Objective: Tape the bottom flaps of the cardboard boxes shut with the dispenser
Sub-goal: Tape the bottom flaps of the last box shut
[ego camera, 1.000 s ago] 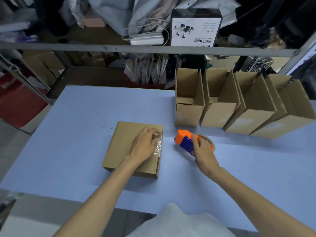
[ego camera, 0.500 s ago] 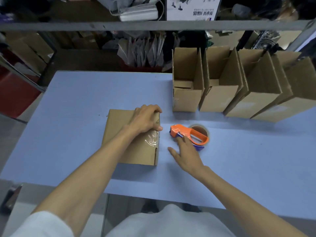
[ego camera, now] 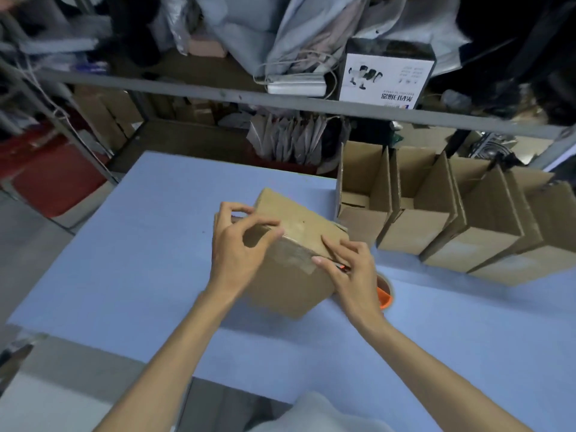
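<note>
We hold one cardboard box tilted over the blue table, its lower corner down near the table top and one strip of clear tape running across its upper edge. Our left grip closes on the box's upper left edge, fingers curled over the corner and thumb on the tape. Our right grip clasps the right edge, forefinger laid along the top face and thumb at the end of the tape.

The box and the right grip hide most of the one tape dispenser, which lies on the table just behind that wrist. Only an orange piece and part of the roll show.

Just beyond the held box, to the right, four open boxes stand in a row on the table, side against side, flaps up. The nearest of them is close to the tilted box's far corner.

Behind the table a grey shelf rail crosses the view. On the shelf sit one printed carton and one white power strip with its cord, among heaped fabric. Below the rail a bundle of grey pouches stands upright; their number we cannot tell
</note>
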The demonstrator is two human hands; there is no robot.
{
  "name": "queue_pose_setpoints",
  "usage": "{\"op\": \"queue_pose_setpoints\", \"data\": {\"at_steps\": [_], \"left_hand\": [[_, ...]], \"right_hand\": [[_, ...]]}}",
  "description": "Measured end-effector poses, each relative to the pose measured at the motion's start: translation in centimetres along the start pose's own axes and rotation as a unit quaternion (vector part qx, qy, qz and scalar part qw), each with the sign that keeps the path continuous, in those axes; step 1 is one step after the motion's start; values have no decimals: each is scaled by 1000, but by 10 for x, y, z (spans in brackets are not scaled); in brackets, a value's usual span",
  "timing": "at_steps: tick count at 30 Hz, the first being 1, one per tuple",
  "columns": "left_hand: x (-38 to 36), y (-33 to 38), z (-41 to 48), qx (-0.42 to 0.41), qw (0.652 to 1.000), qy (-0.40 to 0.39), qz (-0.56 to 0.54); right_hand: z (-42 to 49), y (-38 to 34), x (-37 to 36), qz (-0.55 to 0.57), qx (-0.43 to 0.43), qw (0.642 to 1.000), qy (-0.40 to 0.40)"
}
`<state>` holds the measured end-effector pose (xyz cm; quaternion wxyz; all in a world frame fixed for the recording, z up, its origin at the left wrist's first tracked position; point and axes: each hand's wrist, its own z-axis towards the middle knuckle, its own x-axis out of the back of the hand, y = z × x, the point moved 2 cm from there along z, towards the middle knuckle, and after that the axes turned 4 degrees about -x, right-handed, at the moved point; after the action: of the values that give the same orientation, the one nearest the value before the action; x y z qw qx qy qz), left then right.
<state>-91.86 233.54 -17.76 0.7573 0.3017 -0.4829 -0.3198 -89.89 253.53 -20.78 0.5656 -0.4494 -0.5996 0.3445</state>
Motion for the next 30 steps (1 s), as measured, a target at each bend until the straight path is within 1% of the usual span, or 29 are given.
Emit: {"op": "queue_pose_setpoints", "data": {"at_steps": [3, 5, 6, 8, 10, 11, 13, 15, 16, 18, 20, 22, 23, 26, 29, 30], "left_hand": [[-1, -18, -23, 49, 998, 0, -34], [3, -29, -29, 48, 998, -4, -26], [5, -34, -28, 49, 998, -10, -25], [7, -38, -25, 92, 995, -7, -42], [4, -35, -21, 170, 984, 10, -49], [1, -33, -19, 205, 978, -3, -35], [-6, -31, -17, 249, 967, -52, 4], [-8, -29, -18, 266, 962, -62, -10], [-8, -28, -19, 269, 961, -56, -25], [-5, -27, -24, 285, 957, -28, -44], [-2, -28, -29, 314, 947, 4, -73], [-2, -29, -33, 329, 941, 16, -80], [-3, -30, -35, 333, 940, 17, -68], [-7, -29, -37, 327, 945, 3, -10], [-8, -36, -26, 351, 936, -8, -32], [-8, -40, -21, 362, 931, -11, -41]], "right_hand": [[-2, 2, 6, -58, 26, 998, 4], [0, 2, 2, -87, 53, 995, 0], [0, 2, -2, -85, 56, 995, 4], [3, 2, -8, -27, 15, 999, 25], [6, 0, -17, 43, -68, 996, 37], [8, -3, -23, 48, -101, 993, 32], [13, -8, -34, -19, -120, 992, 17], [16, -14, -39, -104, -118, 987, 18], [17, -15, -39, -122, -116, 985, 25], [19, -13, -37, -100, -99, 990, 32], [21, -9, -33, -40, -77, 996, 36], [21, -6, -31, 1, -79, 996, 36], [21, -4, -32, 4, -87, 996, 33], [19, -4, -37, -64, -100, 993, 11], [23, -6, -44, -95, -89, 991, -27], [24, -7, -45, -115, -73, 990, -24]]}}
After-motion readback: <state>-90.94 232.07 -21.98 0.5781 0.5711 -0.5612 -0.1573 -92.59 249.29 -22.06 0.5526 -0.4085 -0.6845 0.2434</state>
